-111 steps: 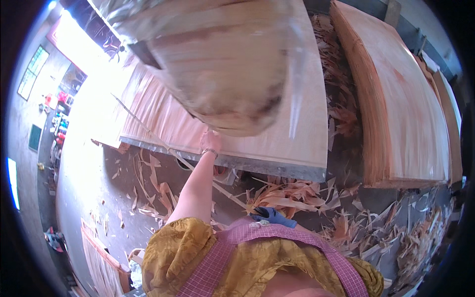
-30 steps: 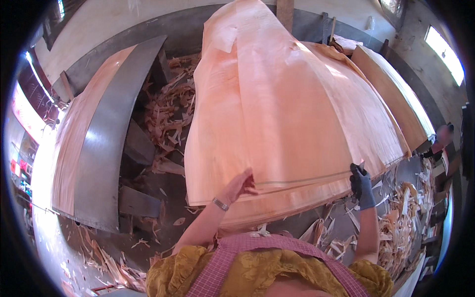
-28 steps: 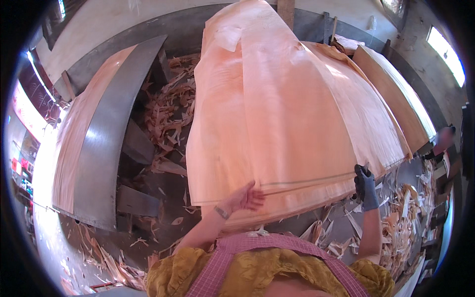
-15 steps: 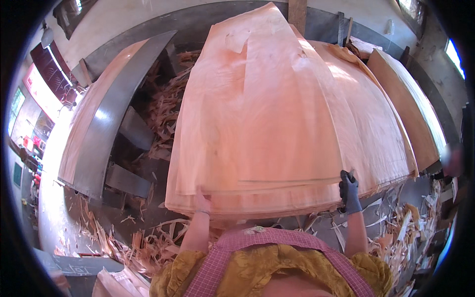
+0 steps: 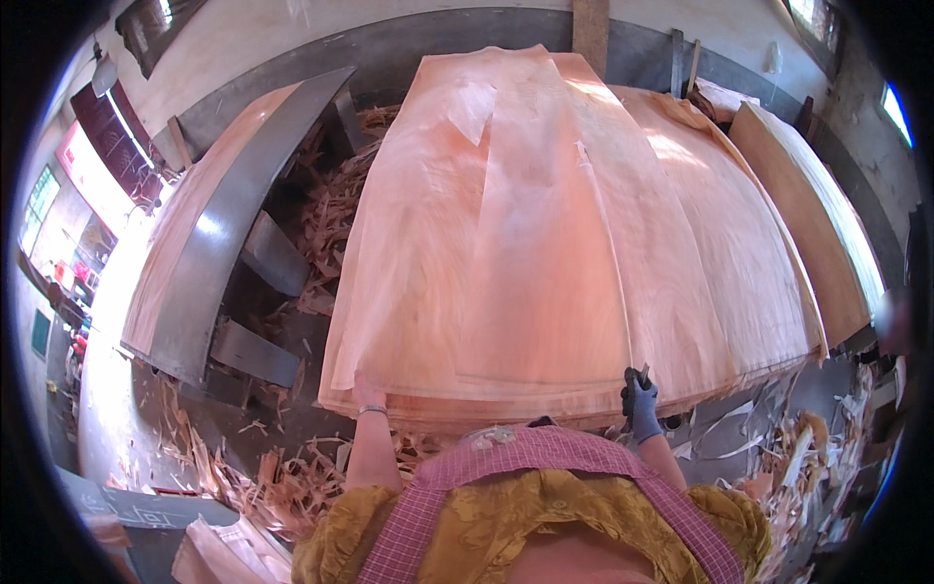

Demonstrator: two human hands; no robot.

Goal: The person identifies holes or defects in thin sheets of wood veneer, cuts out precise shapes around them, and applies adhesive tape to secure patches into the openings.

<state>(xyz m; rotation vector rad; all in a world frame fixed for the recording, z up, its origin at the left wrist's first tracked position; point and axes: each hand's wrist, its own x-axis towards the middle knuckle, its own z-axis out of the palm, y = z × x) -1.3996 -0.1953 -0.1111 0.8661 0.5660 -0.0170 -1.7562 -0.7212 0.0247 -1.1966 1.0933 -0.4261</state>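
A thin, pale orange wood veneer sheet (image 5: 550, 282) lies over a broad stack of veneer (image 5: 681, 263) in front of me. Near its left front corner, my bare left hand (image 5: 370, 392) is closed on the front edge, a band around the wrist. My right hand (image 5: 639, 401), in a grey and black glove, is closed at the sheet's right front corner. Something small and narrow sticks up by its fingertips, too small to name. Toward the far end, a torn, lighter flap (image 5: 473, 109) shows on the surface.
On the left a long grey metal-faced table (image 5: 219, 229) carries more veneer. Another veneer stack (image 5: 808, 219) stands at the right. Wood scraps (image 5: 336, 209) fill the gap on the left, and more shavings (image 5: 808, 457) litter the floor at right. A wooden post (image 5: 590, 34) rises behind.
The sheet's far end has come down flatter on the stack, and its right edge has shifted left. My right hand has moved left with the corner; my left hand has moved slightly left.
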